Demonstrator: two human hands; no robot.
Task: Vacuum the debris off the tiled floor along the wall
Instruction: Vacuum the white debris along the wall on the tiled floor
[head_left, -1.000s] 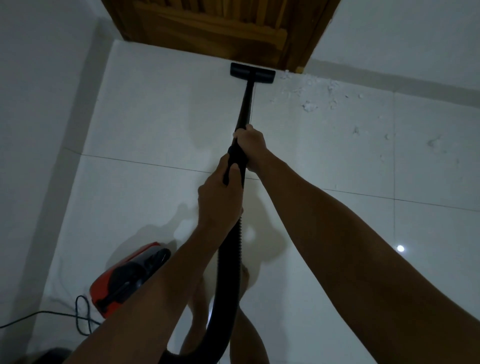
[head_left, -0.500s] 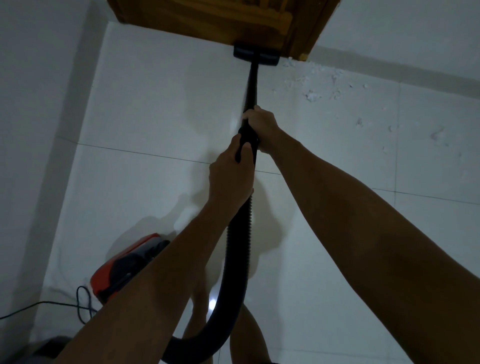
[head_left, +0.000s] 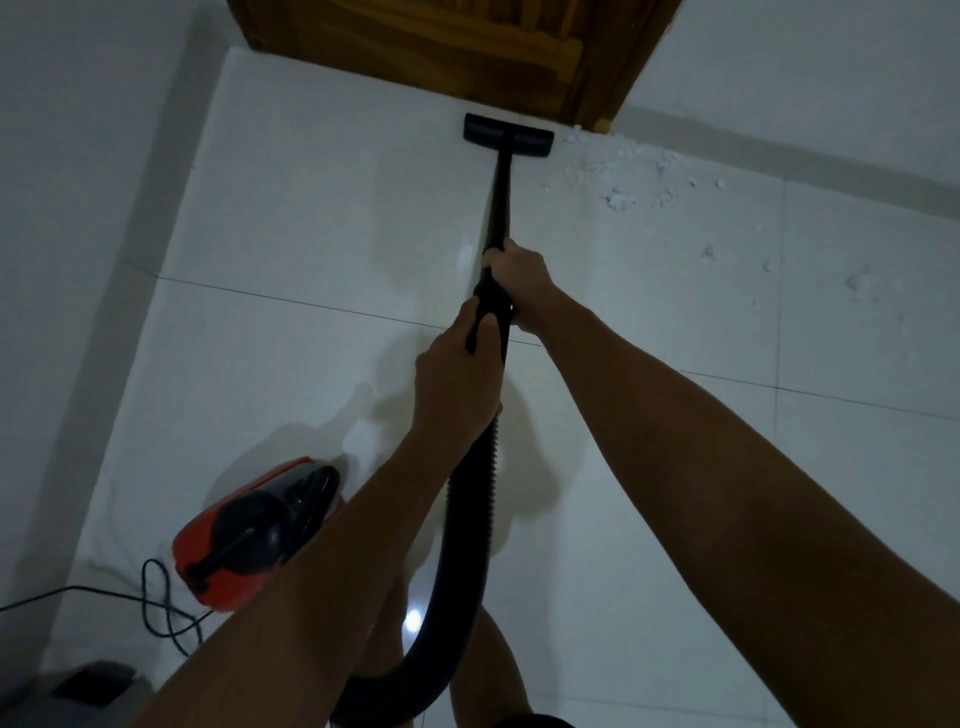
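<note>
Both my hands grip the black vacuum wand (head_left: 501, 208). My right hand (head_left: 519, 280) holds it higher up, and my left hand (head_left: 457, 379) holds the handle just above the ribbed hose (head_left: 467, 519). The flat black nozzle (head_left: 508, 135) rests on the white tiled floor (head_left: 311, 234) just in front of the wooden door (head_left: 467, 52). White debris (head_left: 623, 176) lies scattered to the right of the nozzle, along the base of the far wall (head_left: 805, 78). Smaller flecks trail further right.
The red and black vacuum body (head_left: 254, 535) sits on the floor at lower left, its black cord (head_left: 156, 608) looping toward the left wall (head_left: 78, 260). A dark object (head_left: 88, 686) shows in the bottom-left corner. My bare legs stand below the hose.
The nozzle went forward to the door's foot, then came back a little. My hands moved with the wand, and the view dropped slightly.
</note>
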